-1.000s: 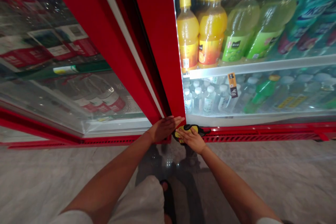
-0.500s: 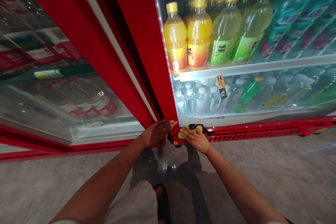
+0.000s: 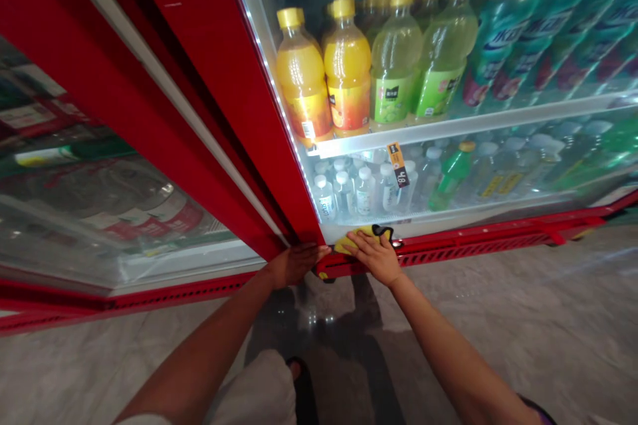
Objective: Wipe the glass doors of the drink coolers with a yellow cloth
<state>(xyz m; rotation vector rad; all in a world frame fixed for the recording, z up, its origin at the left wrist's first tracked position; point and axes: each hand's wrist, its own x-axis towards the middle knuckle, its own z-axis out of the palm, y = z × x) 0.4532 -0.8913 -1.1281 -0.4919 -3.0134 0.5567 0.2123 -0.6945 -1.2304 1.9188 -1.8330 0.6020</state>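
Note:
My right hand (image 3: 375, 255) lies spread over a yellow cloth with black edging (image 3: 355, 240), pressing it against the bottom of a glass door with a red frame (image 3: 279, 113). To its left, my left hand (image 3: 298, 263) rests on the lower end of the red frame, fingers extended and pointing right, with nothing visible in it. A small gap separates the two hands. The palm side of each hand is hidden.
Behind the glass stand orange juice bottles (image 3: 347, 73), green-labelled bottles (image 3: 396, 66) and several small clear bottles on a lower shelf. Another red-framed cooler door (image 3: 124, 126) slants at the left. Grey floor (image 3: 478, 319) and my foot show below.
The view has shifted, so the cooler and bottles sit further left. My left hand is slightly lower on the frame. My right hand and the cloth remain at the door's bottom edge.

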